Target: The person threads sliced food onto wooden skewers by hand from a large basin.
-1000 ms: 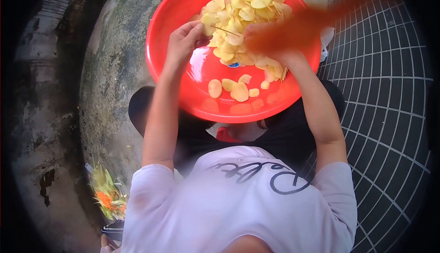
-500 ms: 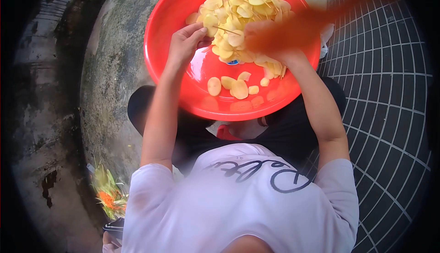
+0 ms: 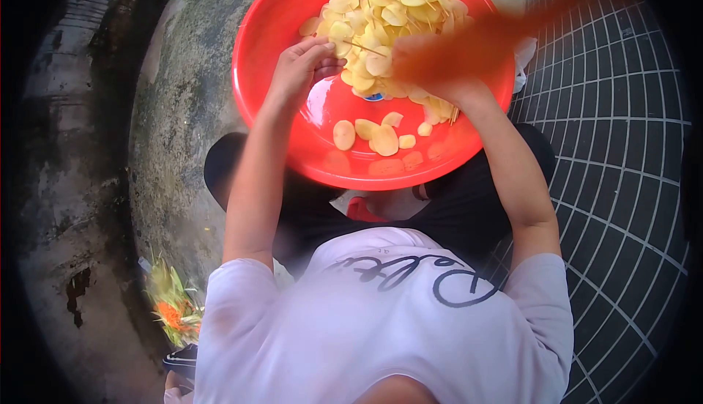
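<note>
A wide red basin point(image 3: 256, 45) sits in front of my crossed legs, with a heap of thin, pale yellow slices point(image 3: 395, 16), which look like potato, many on thin wooden skewers. At the heap's left edge, my left hand point(image 3: 306, 65) pinches a round slice point(image 3: 340, 32) between thumb and fingers. A skewer point(image 3: 364, 47) runs from this slice toward another slice point(image 3: 378, 61) on the right. My right hand point(image 3: 472, 95) is at the heap's right side, its fingers mostly hidden behind a blurred orange shape point(image 3: 469, 49) close to the camera.
Several loose slices point(image 3: 384, 140) lie in the basin's near part. Dark tiles point(image 3: 608, 155) with pale joints cover the ground at right; rough concrete point(image 3: 172, 155) is at left. Green and orange scraps point(image 3: 172, 309) lie at lower left. Something whitish point(image 3: 523, 63) lies beside the basin.
The basin and its slices appear shifted very slightly in view. My left hand keeps its pinch at the same slice, its lower fingers a little straighter. The right hand looks nearly unchanged.
</note>
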`<action>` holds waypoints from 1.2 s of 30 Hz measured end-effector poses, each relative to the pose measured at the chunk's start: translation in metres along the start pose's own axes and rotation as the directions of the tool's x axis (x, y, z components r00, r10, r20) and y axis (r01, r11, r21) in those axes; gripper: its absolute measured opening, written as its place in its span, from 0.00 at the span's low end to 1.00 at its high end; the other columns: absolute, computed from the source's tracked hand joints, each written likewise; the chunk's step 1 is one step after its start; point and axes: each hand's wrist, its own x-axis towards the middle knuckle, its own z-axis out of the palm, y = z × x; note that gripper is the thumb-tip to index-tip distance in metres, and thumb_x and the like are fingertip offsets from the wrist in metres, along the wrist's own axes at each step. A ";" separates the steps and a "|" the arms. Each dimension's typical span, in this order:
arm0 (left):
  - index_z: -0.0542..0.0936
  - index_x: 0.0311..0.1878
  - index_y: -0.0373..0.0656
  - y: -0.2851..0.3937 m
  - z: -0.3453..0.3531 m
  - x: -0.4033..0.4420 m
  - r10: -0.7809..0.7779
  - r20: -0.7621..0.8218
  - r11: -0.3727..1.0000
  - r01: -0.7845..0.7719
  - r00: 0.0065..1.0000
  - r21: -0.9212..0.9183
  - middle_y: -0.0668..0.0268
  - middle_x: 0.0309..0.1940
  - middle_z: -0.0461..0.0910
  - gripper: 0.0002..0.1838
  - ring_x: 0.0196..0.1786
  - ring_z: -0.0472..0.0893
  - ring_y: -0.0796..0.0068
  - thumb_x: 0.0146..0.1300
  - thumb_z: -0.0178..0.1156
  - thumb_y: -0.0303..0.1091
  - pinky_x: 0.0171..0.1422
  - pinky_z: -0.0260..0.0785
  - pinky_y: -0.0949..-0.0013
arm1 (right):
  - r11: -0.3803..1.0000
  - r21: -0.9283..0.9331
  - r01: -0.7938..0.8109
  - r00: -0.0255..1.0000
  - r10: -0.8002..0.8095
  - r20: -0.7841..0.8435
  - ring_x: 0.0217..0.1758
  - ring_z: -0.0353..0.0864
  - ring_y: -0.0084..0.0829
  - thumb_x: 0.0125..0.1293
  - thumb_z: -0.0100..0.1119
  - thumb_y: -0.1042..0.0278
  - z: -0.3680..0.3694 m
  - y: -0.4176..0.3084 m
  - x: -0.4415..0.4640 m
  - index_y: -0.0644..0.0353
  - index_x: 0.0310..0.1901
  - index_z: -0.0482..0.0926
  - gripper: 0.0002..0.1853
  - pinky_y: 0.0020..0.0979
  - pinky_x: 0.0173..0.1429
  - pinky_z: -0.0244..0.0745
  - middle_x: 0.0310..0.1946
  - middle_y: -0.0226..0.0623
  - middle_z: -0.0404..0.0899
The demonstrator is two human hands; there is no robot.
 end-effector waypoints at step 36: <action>0.80 0.49 0.34 -0.011 0.007 -0.002 -0.023 -0.048 1.000 0.023 0.999 -0.007 0.62 0.36 0.84 0.11 0.39 0.86 0.74 0.71 0.59 0.32 0.49 0.82 0.70 | 0.988 -0.152 0.001 1.000 -0.005 -0.027 0.39 0.82 0.51 0.64 0.58 0.70 0.008 -0.015 -0.009 0.64 0.34 0.79 0.06 0.48 0.43 0.76 0.33 0.48 0.81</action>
